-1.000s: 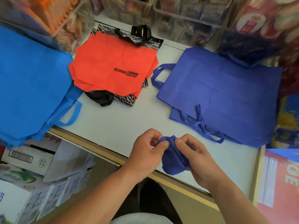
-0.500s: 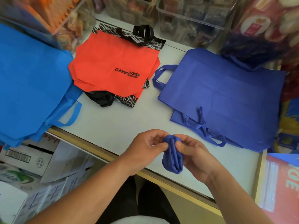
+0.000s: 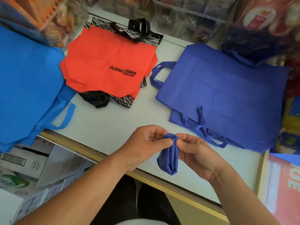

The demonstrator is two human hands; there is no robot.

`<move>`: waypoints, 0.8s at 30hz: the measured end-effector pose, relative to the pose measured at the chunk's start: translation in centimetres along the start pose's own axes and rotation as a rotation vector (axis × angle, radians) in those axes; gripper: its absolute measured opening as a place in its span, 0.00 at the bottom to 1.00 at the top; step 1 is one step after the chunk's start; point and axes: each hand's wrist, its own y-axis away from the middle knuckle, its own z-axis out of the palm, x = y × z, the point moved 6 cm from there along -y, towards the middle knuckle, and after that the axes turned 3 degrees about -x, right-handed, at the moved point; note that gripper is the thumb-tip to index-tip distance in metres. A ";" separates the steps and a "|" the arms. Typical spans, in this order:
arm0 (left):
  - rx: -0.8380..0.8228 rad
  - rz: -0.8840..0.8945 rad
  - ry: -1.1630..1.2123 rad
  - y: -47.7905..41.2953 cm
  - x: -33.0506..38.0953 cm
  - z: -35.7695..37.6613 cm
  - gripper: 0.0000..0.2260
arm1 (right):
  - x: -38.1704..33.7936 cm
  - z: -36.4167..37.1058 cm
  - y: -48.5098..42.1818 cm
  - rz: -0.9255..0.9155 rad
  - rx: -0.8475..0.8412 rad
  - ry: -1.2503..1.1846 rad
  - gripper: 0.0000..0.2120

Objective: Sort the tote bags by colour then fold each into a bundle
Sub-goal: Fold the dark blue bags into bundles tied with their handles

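Note:
A small rolled dark-blue tote bundle (image 3: 168, 158) hangs above the white table's (image 3: 113, 125) front edge. My left hand (image 3: 146, 143) pinches its top from the left, and my right hand (image 3: 194, 151) pinches it from the right. Flat on the table to the right is a stack of dark-blue totes (image 3: 227, 98) with loose handles. Orange totes (image 3: 103, 62) printed "CLASSIC FASHION" lie at the back centre, on top of a black patterned tote (image 3: 123, 101). Light-blue totes (image 3: 27, 88) drape over the table's left end.
Clear plastic bins (image 3: 186, 17) with packaged goods line the back edge. A dark bag (image 3: 253, 44) sits at the back right. Cardboard boxes (image 3: 24, 172) stand on the floor at the left. A red package (image 3: 282, 184) lies at the right.
The bundle has become narrower and tighter between my fingers. Both hands have stayed over the table's front edge, with my thumbs now pressed together at the bundle's top.

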 end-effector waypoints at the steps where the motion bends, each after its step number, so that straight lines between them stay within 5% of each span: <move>1: 0.010 -0.003 0.007 0.0 0.1 0.0 0.07 | -0.1 -0.1 0.1 0.000 0.018 0.011 0.19; 12: 0.008 -0.053 -0.187 -1.1 -0.4 0.0 0.04 | -0.3 -0.9 -0.8 0.190 -0.066 0.253 0.14; 16: 0.039 -0.047 -0.290 -1.9 -1.2 -0.3 0.03 | 0.6 -1.5 -2.5 0.146 0.029 0.403 0.05; 20: 0.155 0.026 -0.234 -2.9 -2.4 -1.0 0.04 | 1.3 -2.1 -4.0 0.045 0.144 0.496 0.07; 24: 0.265 0.057 -0.160 -3.9 -3.1 -1.5 0.06 | 1.5 -2.4 -4.4 0.012 0.053 0.407 0.09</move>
